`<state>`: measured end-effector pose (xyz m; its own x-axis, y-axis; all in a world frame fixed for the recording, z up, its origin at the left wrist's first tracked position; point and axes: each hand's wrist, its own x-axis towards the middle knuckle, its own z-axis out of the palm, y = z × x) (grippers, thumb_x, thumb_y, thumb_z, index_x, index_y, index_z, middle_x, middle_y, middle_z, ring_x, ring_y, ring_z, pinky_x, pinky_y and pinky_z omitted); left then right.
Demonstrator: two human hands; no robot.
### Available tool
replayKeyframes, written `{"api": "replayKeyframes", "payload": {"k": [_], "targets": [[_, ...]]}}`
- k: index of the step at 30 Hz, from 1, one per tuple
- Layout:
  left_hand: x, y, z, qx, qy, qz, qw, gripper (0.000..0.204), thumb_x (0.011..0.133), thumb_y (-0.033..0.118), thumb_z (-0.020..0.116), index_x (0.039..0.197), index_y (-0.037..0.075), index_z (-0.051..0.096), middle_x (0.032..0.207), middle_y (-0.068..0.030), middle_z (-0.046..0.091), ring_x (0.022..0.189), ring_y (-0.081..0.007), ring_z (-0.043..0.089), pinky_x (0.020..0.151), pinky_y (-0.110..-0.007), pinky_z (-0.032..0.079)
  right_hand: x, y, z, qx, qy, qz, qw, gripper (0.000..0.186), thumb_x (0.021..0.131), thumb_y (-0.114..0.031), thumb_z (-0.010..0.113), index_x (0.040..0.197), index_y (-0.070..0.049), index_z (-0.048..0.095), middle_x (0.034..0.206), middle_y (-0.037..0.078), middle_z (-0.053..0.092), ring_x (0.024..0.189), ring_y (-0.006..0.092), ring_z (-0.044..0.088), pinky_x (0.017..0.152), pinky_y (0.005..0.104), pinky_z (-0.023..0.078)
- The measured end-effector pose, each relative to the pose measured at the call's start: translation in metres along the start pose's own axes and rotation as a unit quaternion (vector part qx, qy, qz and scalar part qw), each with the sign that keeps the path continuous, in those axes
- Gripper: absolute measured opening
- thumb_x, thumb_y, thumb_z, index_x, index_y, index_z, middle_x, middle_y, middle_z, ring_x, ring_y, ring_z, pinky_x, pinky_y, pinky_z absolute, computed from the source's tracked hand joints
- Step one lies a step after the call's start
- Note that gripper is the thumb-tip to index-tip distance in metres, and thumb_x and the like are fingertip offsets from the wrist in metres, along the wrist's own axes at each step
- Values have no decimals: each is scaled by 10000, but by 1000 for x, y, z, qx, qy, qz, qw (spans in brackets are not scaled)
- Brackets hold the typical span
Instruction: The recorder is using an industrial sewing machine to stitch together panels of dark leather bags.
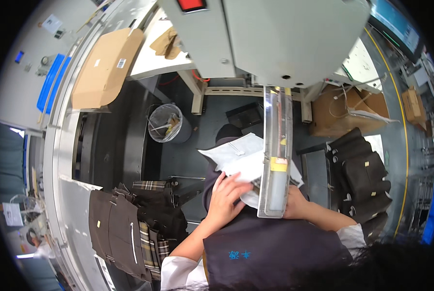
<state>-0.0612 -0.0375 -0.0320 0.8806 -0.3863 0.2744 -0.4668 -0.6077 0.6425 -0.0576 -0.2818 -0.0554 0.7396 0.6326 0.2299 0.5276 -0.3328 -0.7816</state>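
A white piece of cloth (241, 148) with a short narrow strip on it lies over my lap, partly under the long machine arm (275, 145). My left hand (225, 199) rests on the cloth's near edge, its fingers stretched and slightly apart. Close to the arm's near end, on its right side, is my right hand (295, 203). The arm hides that hand's fingers, so what they touch does not show. A white corner of cloth (295, 178) sticks out to the right of the arm. A dark apron (275, 242) covers my front.
Brown garment pieces (117, 230) with plaid cloth are stacked at my left. More dark pieces (365, 177) hang at the right. A lined bin (168, 123) stands on the floor. Ahead is the grey machine body (299, 39). Cardboard (105, 70) lies left, a carton (343, 111) right.
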Motion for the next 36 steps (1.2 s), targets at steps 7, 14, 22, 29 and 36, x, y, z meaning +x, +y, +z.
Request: {"api": "replayKeyframes", "payload": {"k": [7,14,22,29,36], "targets": [[-24,22,6,-129,-136,-32,982,175,723,66,699,882,65,625,807,-52,616,689,-253,625,594,-339,500,-7,-23,-37,355,-189,17,915,168,699,-27,732,805,-53,605,882,73,592,846,237,570,774,332,448],[-28,40,-14,-213,-98,-35,972,116,786,74,700,899,59,674,858,-63,668,676,-206,636,636,-263,507,-19,-37,-41,519,-140,46,842,145,768,41,696,799,-36,578,896,51,564,859,164,537,769,283,428],[3,72,-51,-229,-19,-185,956,103,853,63,646,804,-24,623,702,-71,624,629,-139,617,568,-228,470,29,-53,-74,321,169,168,916,94,865,-32,611,792,12,570,877,22,565,788,79,529,703,226,429],[58,62,-39,-378,-77,-278,880,172,886,97,631,774,9,533,668,10,572,554,-37,522,518,-195,422,87,-21,-107,118,188,213,952,183,775,-149,721,778,21,653,682,32,626,626,79,562,581,244,464],[105,46,-17,-307,12,-198,931,154,891,105,621,786,47,524,661,48,496,582,-11,410,518,-190,348,140,8,-133,43,219,213,951,177,743,-131,733,742,16,635,678,37,619,626,99,562,580,255,463]]}}
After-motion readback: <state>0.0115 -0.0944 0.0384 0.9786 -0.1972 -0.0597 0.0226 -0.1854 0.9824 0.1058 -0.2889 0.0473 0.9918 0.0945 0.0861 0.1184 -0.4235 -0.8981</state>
